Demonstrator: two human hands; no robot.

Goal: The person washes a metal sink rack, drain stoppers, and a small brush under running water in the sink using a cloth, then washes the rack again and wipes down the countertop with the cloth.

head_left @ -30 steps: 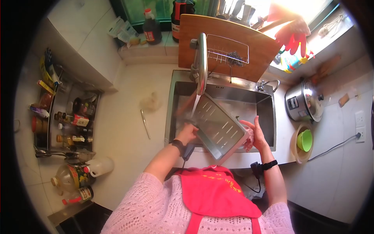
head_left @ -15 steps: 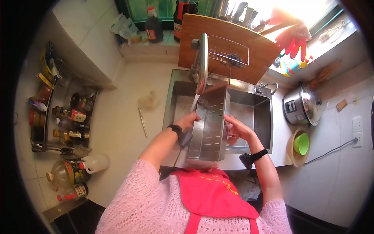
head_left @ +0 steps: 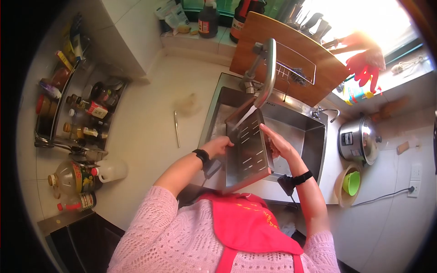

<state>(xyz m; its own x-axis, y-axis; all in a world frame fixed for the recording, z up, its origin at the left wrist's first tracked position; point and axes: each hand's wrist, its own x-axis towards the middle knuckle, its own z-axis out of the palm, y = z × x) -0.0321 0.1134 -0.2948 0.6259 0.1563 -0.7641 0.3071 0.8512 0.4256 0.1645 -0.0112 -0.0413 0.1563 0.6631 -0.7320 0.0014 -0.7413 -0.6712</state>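
A metal tray with slots (head_left: 248, 152) is tilted over the near left part of the steel sink (head_left: 298, 132). Water from the curved faucet (head_left: 269, 73) runs into it. My left hand (head_left: 218, 147) grips the tray's left edge, fingers closed. On the other side, my right hand (head_left: 281, 144) lies against the tray's right wall with its fingers stretched out. Something pinkish seen beside that palm is now mostly hidden.
Left of the sink, a thin metal utensil (head_left: 177, 129) lies on the counter (head_left: 150, 136). A wooden board (head_left: 291, 59) leans behind the faucet. Right of the sink stand a cooker (head_left: 357, 140) and a green bowl (head_left: 351, 183). Bottles (head_left: 111, 170) stand at left.
The view has turned and shifted. The tray has tipped in my hands, and its slotted side now faces up more than half a second ago. Both hands stay at its sides.
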